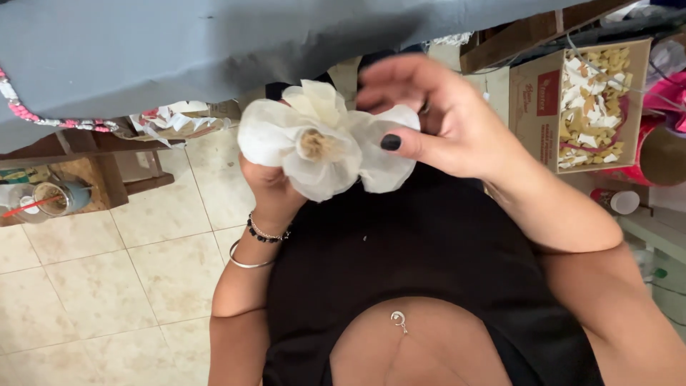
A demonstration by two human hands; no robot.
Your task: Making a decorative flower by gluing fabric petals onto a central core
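Holding a white paper flower [321, 139] at the centre of the frame, the left hand [268, 189] is closed around its base from below, while the right hand [443, 118] has its fingers spread and its thumb pressing an outer petal on the flower's right side. The bloom looks largely formed, with thin, soft, crinkled petals ringing a tan, fuzzy centre; the rightmost petals seem not yet settled. A cardboard box [536, 107] of pale scraps sits at upper right.
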